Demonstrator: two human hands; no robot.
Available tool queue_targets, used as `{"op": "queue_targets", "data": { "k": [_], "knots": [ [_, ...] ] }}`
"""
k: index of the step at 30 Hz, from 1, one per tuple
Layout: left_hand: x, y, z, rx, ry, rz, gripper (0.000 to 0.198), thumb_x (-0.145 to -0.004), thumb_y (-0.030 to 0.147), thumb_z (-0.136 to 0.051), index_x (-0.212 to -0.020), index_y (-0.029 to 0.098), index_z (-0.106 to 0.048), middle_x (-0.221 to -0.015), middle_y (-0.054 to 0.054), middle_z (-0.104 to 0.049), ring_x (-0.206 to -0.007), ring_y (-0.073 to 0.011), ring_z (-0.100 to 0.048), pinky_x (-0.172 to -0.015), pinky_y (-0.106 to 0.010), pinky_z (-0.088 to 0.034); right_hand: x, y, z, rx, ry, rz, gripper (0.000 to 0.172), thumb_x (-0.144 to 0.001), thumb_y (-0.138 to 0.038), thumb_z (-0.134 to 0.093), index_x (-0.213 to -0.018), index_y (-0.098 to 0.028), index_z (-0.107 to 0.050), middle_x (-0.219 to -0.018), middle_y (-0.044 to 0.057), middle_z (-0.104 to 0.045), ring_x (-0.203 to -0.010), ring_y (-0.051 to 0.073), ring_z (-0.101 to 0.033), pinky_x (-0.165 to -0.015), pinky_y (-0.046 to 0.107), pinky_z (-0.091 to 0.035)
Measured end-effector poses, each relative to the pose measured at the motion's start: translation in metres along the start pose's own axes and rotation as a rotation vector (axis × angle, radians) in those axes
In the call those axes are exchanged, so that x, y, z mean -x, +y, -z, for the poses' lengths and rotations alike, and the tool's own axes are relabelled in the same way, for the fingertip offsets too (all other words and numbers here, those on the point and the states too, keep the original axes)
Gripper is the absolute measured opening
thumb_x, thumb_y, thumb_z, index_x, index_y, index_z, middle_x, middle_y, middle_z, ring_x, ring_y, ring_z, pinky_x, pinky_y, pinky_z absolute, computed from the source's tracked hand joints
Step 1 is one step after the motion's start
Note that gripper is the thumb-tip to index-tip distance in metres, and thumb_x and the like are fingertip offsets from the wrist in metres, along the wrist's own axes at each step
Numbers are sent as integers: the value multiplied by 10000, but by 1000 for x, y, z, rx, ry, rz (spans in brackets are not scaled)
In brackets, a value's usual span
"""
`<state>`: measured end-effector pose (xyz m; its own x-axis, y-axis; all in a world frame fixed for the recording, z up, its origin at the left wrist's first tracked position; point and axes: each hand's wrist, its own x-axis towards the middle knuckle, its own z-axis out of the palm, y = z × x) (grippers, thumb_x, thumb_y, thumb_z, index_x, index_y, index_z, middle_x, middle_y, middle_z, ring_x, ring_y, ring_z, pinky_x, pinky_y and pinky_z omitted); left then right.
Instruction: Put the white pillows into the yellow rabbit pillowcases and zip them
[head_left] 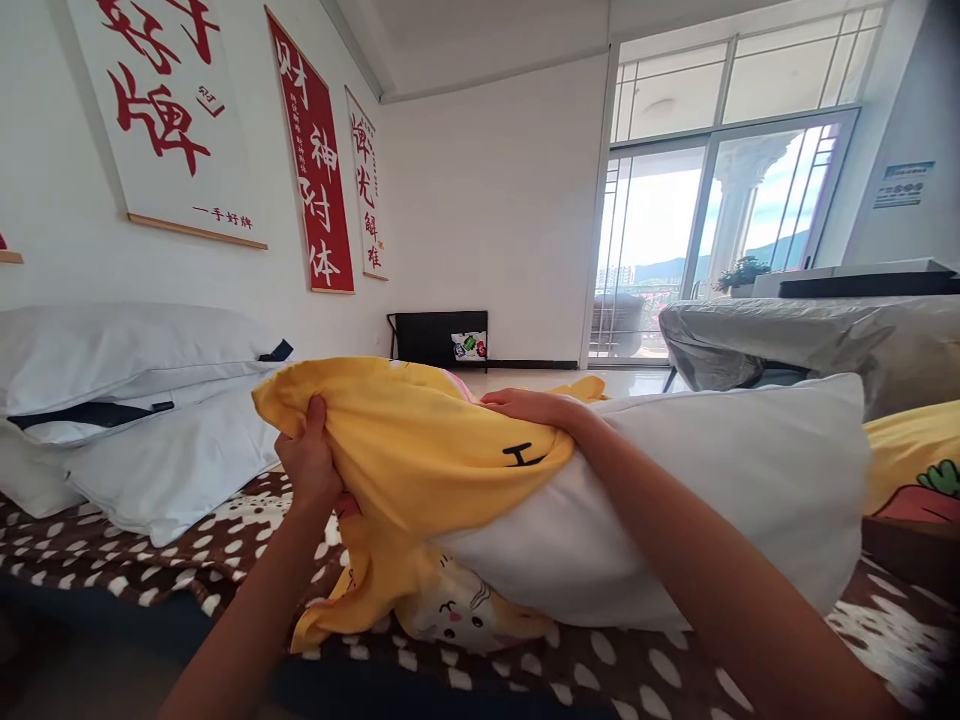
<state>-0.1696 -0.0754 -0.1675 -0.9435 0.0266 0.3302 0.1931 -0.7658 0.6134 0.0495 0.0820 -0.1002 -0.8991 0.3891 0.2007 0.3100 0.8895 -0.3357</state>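
My left hand [309, 455] grips the edge of a yellow pillowcase [420, 440], its thumb pressed on the cloth and its fingers behind. A white pillow [742, 490] lies partly inside the pillowcase, with its right end bare. My right hand [536, 408] lies over the top of the pillow and pillowcase, fingers stretched out and not holding anything visible. Lower down, the cloth hangs in folds onto the bed and shows a printed cat face. A black printed mark shows near the pillowcase's edge under my right hand.
White pillows [150, 400] are stacked on the left of a brown blanket with white spots [225, 545]. Another yellow pillow [919, 450] with a carrot print sits at the right edge. Beyond stand a plastic-covered table [810, 330], a black folded frame [427, 338] and glass doors [705, 240].
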Motion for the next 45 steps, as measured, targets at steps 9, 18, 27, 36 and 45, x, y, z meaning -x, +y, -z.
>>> {"op": "queue_targets", "data": {
  "k": [9, 18, 27, 36, 45],
  "knots": [
    [-7, -9, -4, -23, -35, 79, 408, -612, 374, -789, -909, 120, -672, -1026, -107, -678, -815, -168, -624, -674, -268, -535, 10, 8, 10, 37, 651, -82, 501, -731, -524, -576, -491, -201, -278, -515, -53, -214, -531, 80, -224, -493, 253, -189],
    [-22, -21, 1, -85, -88, 134, 457, -582, 449, -784, -880, 130, -646, -920, -73, -657, -727, -151, -588, -647, -287, -499, 41, -18, 12, -112, 479, 113, 486, -743, -619, -532, -557, -203, -362, -521, -47, -328, -490, 79, -278, -455, 238, -189],
    [27, 4, 20, -479, -27, -1068, 611, -694, 218, -677, -1255, 213, -435, -1228, -99, -489, -1153, -240, -471, -922, -369, -404, 46, -11, 8, 290, 396, -25, 529, -650, -591, -643, -532, -210, -296, -533, -48, -354, -511, 93, -297, -486, 244, -219],
    [120, 9, -23, -817, -973, -1260, 281, -876, 201, -496, -1138, 120, -554, -1135, -137, -639, -1141, -243, -539, -920, -378, -349, 46, 1, 0, 167, 748, 162, 371, -856, -385, -460, -558, -195, -346, -517, -46, -361, -534, 99, -312, -589, 263, -277],
    [132, 7, -25, -653, -921, -1376, 210, -820, 36, -440, -931, 147, -578, -753, -67, -622, -705, -174, -520, -653, -321, -382, 32, 13, -13, 319, 888, 269, 298, -924, -330, -378, -719, -183, -537, -675, 11, -584, -605, 121, -458, -720, 295, -311]
  ]
}}
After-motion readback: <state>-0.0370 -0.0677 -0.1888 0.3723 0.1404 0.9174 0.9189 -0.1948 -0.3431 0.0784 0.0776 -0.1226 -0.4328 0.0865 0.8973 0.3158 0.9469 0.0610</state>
